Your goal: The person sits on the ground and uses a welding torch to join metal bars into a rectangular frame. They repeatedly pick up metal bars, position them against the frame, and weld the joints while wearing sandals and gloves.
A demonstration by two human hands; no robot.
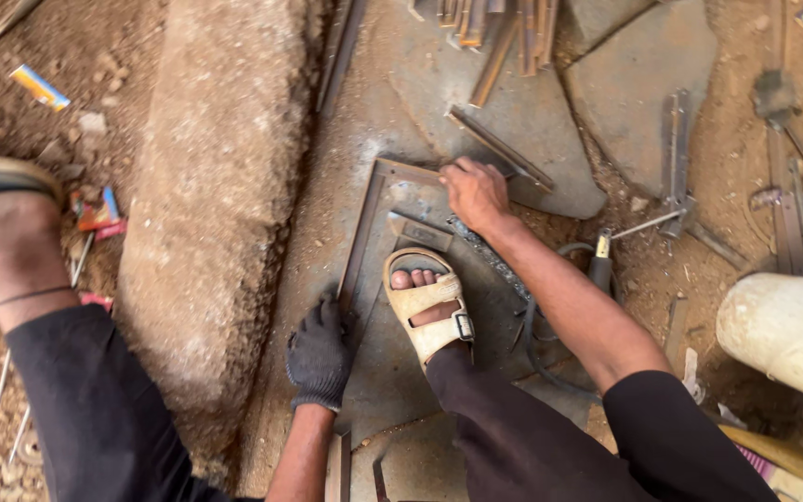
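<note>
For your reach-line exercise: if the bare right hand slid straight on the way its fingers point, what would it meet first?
Probably the loose angle-iron bar lying just beyond the right hand, which rests on the metal frame; depth is hard to judge.

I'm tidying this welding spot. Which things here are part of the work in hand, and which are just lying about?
In use: metal frame, gloved left hand on its side, bare right hand on its top corner, sandalled foot pinning it.
Lying about: metal offcuts, wrappers, pale pipe.

Can't see under my beige strapped sandal (pixel 429 305): it hides part of the rusty angle-iron frame (pixel 364 242). Bundle of rusty metal rods (pixel 499 28) cut by top edge. Cream cylindrical drum (pixel 783 336) cropped right.
</note>
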